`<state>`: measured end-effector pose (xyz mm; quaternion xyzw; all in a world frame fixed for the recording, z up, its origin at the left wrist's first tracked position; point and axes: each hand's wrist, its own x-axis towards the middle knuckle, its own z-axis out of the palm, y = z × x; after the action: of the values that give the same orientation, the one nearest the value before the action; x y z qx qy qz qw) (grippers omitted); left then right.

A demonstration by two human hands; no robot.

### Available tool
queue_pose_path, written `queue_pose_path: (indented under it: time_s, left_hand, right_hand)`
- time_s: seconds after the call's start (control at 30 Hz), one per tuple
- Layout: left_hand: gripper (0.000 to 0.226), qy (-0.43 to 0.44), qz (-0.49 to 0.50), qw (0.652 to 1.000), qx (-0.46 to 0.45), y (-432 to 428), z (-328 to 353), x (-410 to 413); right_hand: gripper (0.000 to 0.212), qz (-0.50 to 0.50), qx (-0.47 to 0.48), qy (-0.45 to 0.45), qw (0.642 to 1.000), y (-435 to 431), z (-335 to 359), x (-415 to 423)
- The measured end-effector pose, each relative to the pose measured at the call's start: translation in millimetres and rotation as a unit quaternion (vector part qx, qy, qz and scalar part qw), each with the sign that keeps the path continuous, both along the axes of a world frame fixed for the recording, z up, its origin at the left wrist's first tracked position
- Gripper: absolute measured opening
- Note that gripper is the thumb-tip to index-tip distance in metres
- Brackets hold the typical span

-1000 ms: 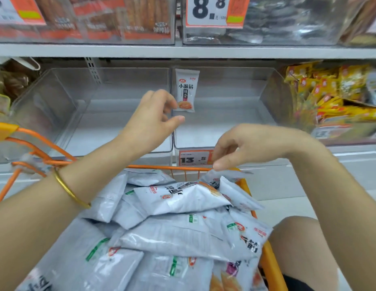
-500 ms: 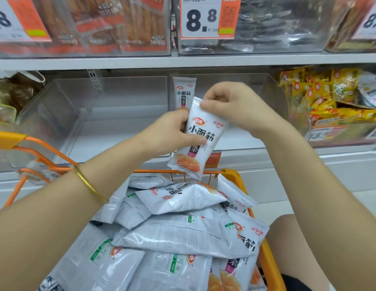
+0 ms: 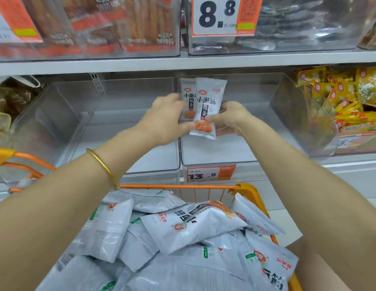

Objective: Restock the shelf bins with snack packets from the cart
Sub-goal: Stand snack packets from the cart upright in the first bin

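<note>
We log the left hand [image 3: 166,120] and right hand [image 3: 231,118] pinching one snack packet [image 3: 206,106] upright in the middle bin [image 3: 288,114], against a far packet [image 3: 187,95]; released unsupported, both could topple forward.

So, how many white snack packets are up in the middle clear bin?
2. The back packet stands at the rear of the bin; the front packet overlaps it, held by the left hand and right hand. Another could hide behind.

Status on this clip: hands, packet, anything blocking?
Left hand, right hand: both pinching one packet. Packet upright in the 13.5 bin, just ahead of a standing packet. Nothing blocking.
</note>
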<state>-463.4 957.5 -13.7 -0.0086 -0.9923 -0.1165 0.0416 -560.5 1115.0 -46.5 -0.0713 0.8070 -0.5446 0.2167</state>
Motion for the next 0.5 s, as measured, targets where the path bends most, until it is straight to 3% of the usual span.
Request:
queue_pose_path:
  time_s: [0.1,0.27,0.4,0.5]
  left_hand:
    - [0.057,-0.063,-0.025,0.996,-0.052,-2.2,-5.8,4.7]
    - [0.056,-0.059,-0.028,0.997,-0.044,-2.2,-7.3,10.0]
    - [0.055,-0.057,-0.031,0.998,-0.021,-2.4,-8.4,10.7]
    - [0.059,-0.064,-0.03,0.997,-0.012,-4.5,-11.5,9.1]
  right_hand:
    - [0.037,0.003,0.046,0.023,0.999,-27.5,-22.6,-22.3]
    - [0.022,-0.005,0.204,0.151,0.967,-56.2,-43.8,-53.6]
    - [0.048,-0.066,0.173,0.16,0.97,-67.6,-57.1,-71.2]
    - [0.047,-0.086,0.149,0.176,0.969,-75.3,-63.1,-79.5]
